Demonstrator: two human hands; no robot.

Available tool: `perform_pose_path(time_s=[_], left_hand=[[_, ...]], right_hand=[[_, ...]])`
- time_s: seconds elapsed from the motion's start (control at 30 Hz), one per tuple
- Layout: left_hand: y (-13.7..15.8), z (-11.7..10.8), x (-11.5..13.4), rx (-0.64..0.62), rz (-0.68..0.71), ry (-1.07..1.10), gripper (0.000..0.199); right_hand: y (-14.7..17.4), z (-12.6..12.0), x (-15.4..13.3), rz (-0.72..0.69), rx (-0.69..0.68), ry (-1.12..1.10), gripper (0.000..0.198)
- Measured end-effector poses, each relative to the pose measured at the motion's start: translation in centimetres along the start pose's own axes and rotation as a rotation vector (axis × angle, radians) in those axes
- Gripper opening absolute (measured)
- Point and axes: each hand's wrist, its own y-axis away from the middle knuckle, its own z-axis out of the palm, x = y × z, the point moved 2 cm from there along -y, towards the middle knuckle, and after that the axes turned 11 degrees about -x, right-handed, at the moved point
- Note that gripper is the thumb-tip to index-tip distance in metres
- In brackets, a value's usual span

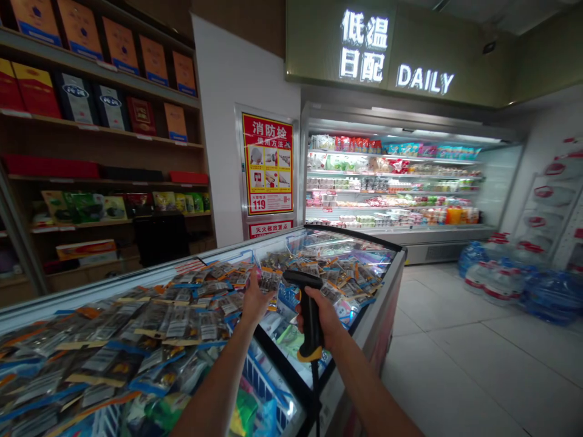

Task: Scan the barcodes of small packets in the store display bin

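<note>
My right hand [324, 317] is wrapped round the handle of a black and yellow barcode scanner [311, 318], held upright with its head tilted forward and its cable hanging down. My left hand [255, 298] reaches over the flat sealed packets [182, 321] with its fingers stretched out and the thumb apart. A small packet with a pale label [270, 280] lies just beyond that hand; whether the fingertips touch it I cannot tell. Many of the packets have blue or orange edges and printed labels. They lie spread on the glass top of a chest freezer [392, 297].
Under the glass are blue wire baskets [262, 379] and bagged goods. A lit open fridge [392, 230] stands at the back, and shelves [109, 130] of boxes line the left. Large water bottles [551, 297] stand on the tiled floor [455, 364] at right.
</note>
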Motion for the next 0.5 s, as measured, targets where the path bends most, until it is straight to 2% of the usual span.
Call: perform_pose_path(time_s=[0.17,0.33,0.5], left_hand=[[-0.3,-0.1,-0.2,-0.011,0.068,-0.131,0.086],[-0.4,0.3,-0.7,-0.041,0.019,-0.219,0.089],[-0.8,1.3,-1.0,-0.095,-0.030,-0.223,0.085]], right_hand=[[0.1,0.0,-0.1,0.030,-0.020,-0.025,0.028],[-0.3,-0.5,-0.2,0.017,0.028,-0.041,0.028],[-0.6,-2.2,-1.0,-0.032,0.122,-0.045,0.028]])
